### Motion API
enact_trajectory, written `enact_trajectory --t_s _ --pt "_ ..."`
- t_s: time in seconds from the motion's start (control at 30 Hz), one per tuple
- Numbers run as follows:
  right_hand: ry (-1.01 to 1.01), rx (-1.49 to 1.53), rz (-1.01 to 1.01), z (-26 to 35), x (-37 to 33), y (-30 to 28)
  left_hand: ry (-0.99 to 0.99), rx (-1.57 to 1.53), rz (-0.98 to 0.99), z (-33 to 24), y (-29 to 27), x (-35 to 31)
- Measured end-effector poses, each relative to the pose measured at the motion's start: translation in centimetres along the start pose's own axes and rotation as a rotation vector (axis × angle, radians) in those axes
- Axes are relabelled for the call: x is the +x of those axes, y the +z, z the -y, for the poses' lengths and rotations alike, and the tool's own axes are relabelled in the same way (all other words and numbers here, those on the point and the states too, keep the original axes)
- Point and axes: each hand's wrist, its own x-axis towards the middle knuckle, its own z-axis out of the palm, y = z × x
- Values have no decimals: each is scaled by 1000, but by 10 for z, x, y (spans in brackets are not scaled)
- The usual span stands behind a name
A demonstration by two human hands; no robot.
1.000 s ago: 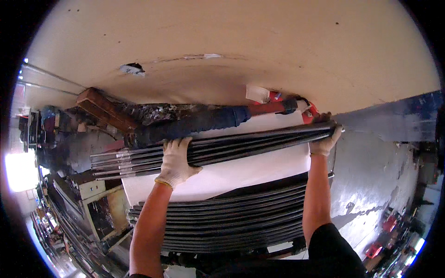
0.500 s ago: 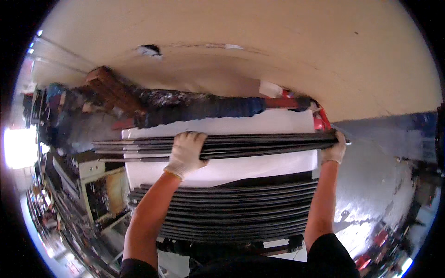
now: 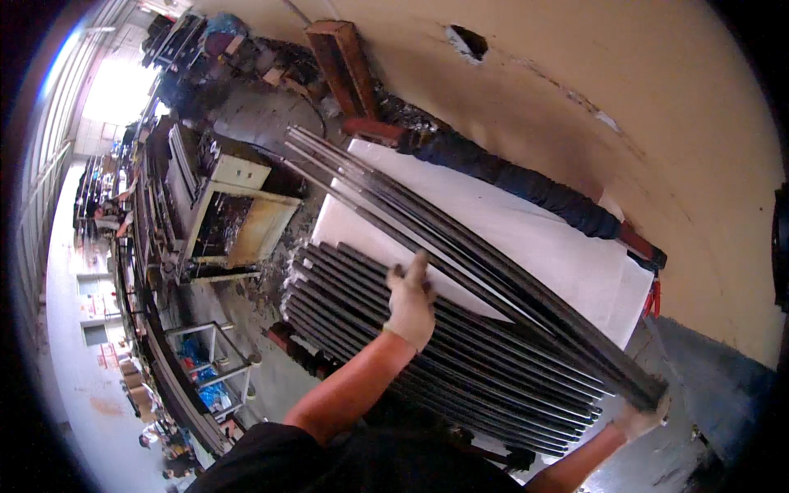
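A bundle of long dark rods (image 3: 493,275) with pale far-left ends lies slanted over a white sheet (image 3: 608,279). My gloved right hand (image 3: 641,421) is closed around the near-right end of this bundle. My gloved left hand (image 3: 412,311) is open, its fingers apart, beside the nearest rod of the bundle; whether it touches that rod I cannot tell. Beneath it, a row of similar black rods (image 3: 362,300) lies side by side on the near part of the sheet's support.
Along the far edge runs a bar wrapped in dark cloth (image 3: 509,181) with red ends, close to a tan wall (image 3: 575,49). To the left stand a stained metal cabinet (image 3: 246,222) and a wheeled frame (image 3: 218,353) with blue bags. A brown beam (image 3: 341,70) rises at the back.
My left hand has let go of the bundle and moved toward the near row of rods. My right hand still holds the bundle's end. The view has turned, so everything appears slanted.
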Motion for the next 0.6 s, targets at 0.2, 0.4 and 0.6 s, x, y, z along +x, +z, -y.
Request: enact_trajectory --t_s 0.2,0.4,0.6 --pt "-765 -732 142 49 -104 -27 -54 -804 738 -37 -9 64" --pt "-844 -641 -197 46 -180 -97 -221 -881 903 -59 -28 93" --pt "-624 -347 -221 95 -342 -109 -374 -753 945 -93 -119 66"
